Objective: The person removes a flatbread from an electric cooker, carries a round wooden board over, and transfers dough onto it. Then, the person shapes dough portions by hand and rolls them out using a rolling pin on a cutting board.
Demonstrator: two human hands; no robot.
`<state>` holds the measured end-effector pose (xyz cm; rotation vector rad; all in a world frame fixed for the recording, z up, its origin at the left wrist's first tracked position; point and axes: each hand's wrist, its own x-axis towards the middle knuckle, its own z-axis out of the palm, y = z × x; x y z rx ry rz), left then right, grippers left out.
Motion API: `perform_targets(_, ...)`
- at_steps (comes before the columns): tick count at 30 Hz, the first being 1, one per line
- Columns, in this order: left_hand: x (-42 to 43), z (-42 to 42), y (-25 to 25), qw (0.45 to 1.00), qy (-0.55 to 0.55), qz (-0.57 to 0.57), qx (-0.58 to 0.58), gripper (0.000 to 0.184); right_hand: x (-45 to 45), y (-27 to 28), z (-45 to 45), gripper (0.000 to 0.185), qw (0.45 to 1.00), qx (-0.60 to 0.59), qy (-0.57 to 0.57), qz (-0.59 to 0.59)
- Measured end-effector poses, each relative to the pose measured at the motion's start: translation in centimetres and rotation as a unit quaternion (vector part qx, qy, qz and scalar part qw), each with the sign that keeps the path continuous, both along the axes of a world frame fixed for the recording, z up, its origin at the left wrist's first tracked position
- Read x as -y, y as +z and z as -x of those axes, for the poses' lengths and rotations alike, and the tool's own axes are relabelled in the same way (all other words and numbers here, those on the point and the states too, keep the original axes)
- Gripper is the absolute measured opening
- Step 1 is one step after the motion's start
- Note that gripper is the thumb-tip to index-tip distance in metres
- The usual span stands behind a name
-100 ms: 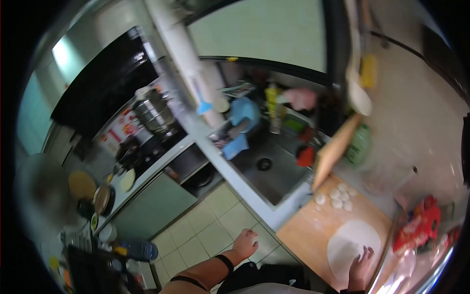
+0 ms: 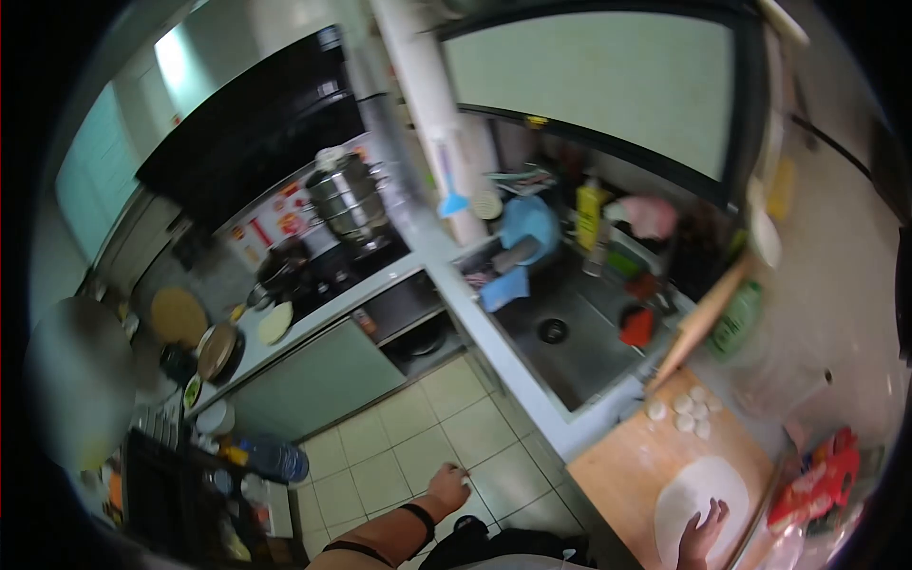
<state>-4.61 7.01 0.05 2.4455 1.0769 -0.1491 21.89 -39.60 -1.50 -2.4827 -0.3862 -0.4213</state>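
A thin round sheet of white dough (image 2: 686,496) lies on a wooden board (image 2: 616,465) at the lower right. My right hand (image 2: 701,537) is over this sheet with its fingers apart, and it appears to touch the dough. It grips nothing. Several small white dough pieces (image 2: 685,421) sit at the board's far end. A long thin rod (image 2: 757,513) runs along the board's right side. My left hand (image 2: 449,490) hangs in the air above the tiled floor, away from the board. Its fingers are loosely curled and nothing shows in them.
A steel sink (image 2: 570,366) lies beyond the board, with a wooden plank (image 2: 698,318) leaning beside it. Right of the board is a red bag (image 2: 822,480). A stove with a steel pot (image 2: 350,199) stands back left. A blurred shape (image 2: 81,380) covers the far left.
My view has turned left, so the kitchen sits further right in it. Both hands look much the same, the right still on the dough, the left slightly further left in view.
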Motion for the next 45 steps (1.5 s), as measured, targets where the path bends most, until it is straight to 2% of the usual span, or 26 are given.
perform_targets(1,-1.5,5.0,-1.8,0.999,0.037,-0.01,-0.033,0.028,-1.2,-0.7,0.4,0.042,1.0,0.005,0.011,-0.012)
perform_targets(3,-4.9,15.6,-6.3,0.97,-0.09,-0.019,-0.223,0.029,-5.3,1.8,2.3,0.042,0.997,0.03,0.07,0.029)
perform_targets(5,-5.2,22.9,-5.2,0.955,0.046,0.051,-0.288,0.034,-11.1,4.7,4.1,0.036,0.989,0.041,0.124,0.068)
perform_targets(8,-6.0,36.0,-12.1,0.921,0.286,0.081,-0.253,0.033,-19.9,6.1,7.4,0.034,0.978,0.021,0.177,0.111)
perform_targets(10,-7.1,41.0,-12.4,0.915,0.244,0.134,-0.291,0.052,-25.4,3.0,8.3,0.035,0.959,0.083,0.255,0.092)
perform_targets(12,-8.1,44.4,-10.9,0.91,0.266,0.155,-0.277,0.051,-30.8,0.7,10.2,0.032,0.923,0.13,0.354,0.074)
perform_targets(13,-8.7,45.2,-9.2,0.899,0.303,0.172,-0.265,0.051,-33.5,0.0,11.7,0.032,0.952,-0.002,0.285,0.109)
perform_targets(14,-9.4,46.6,-8.3,0.888,0.339,0.184,-0.252,0.051,-35.6,-0.4,13.0,0.032,0.949,-0.003,0.295,0.111)
perform_targets(15,-10.3,48.8,-11.7,0.902,0.313,0.164,-0.248,0.052,-37.8,-1.1,14.1,0.035,0.939,-0.038,0.317,0.125)
perform_targets(19,-14.0,48.8,-7.4,0.923,0.301,0.161,-0.176,0.05,-45.1,-3.8,16.3,0.033,0.912,-0.113,0.345,0.189)
perform_targets(21,-15.6,49.5,-7.7,0.912,0.371,0.149,-0.091,0.048,-48.1,-5.5,16.4,0.032,0.898,-0.126,0.344,0.245)
perform_targets(23,-16.6,50.4,-9.0,0.891,0.422,0.153,-0.06,0.046,-51.6,-11.6,13.4,0.037,0.763,-0.087,0.423,0.481)
perform_targets(24,-17.1,51.0,-9.5,0.87,0.467,0.152,-0.033,0.045,-53.9,-10.7,14.5,0.037,0.755,-0.079,0.435,0.485)
perform_targets(26,-18.0,52.2,-9.1,0.856,0.49,0.164,-0.022,0.045,-60.6,-2.9,20.4,0.037,0.71,-0.206,0.398,0.543)
perform_targets(27,-18.8,52.8,-8.8,0.85,0.497,0.173,-0.016,0.044,-63.7,-4.8,20.1,0.037,0.702,-0.193,0.414,0.547)
perform_targets(29,-20.1,55.5,-9.5,0.824,0.539,0.176,-0.021,0.044,-70.1,-10.8,19.0,0.039,0.601,-0.152,0.531,0.578)
perform_targets(32,-21.5,60.0,-7.7,0.773,0.585,0.219,-0.11,0.046,-82.6,-20.4,19.3,0.043,0.605,-0.064,0.546,0.576)
perform_targets(33,-23.0,61.2,-6.4,0.768,0.576,0.233,-0.156,0.043,-86.8,-18.8,22.6,0.041,0.662,-0.096,0.513,0.537)
perform_targets(34,-23.9,62.6,-5.2,0.761,0.561,0.25,-0.206,0.042,-91.5,-22.1,23.1,0.04,0.566,0.007,0.63,0.532)
perform_targets(36,-26.8,66.0,-5.2,0.738,0.617,0.198,-0.187,0.036,-98.5,-10.1,33.4,0.028,0.653,-0.12,0.634,0.397)
perform_targets(37,-28.2,67.2,-5.5,0.72,0.66,0.144,-0.16,0.031,-101.9,-11.1,35.6,0.033,0.666,-0.088,0.669,0.317)
perform_targets(38,-30.0,67.5,-5.3,0.71,0.69,0.045,-0.132,0.03,-105.2,-11.9,38.0,0.035,0.661,-0.083,0.697,0.264)
perform_targets(40,-33.9,68.3,-6.5,0.695,0.71,-0.106,-0.043,0.024,-110.2,-7.7,44.2,0.028,0.604,-0.072,0.756,0.24)
perform_targets(41,-36.6,67.7,-4.9,0.689,0.713,-0.125,-0.019,0.027,-111.2,-4.1,47.7,0.026,0.617,-0.098,0.763,0.167)
perform_targets(43,-42.7,66.6,-0.7,0.684,0.712,-0.152,0.043,0.025,-114.5,-1.8,52.8,0.025,0.552,-0.153,0.795,0.202)
perform_targets(45,-47.9,67.9,0.4,0.726,0.643,-0.226,0.086,0.027,-116.3,1.6,57.3,0.023,0.531,-0.163,0.809,0.193)
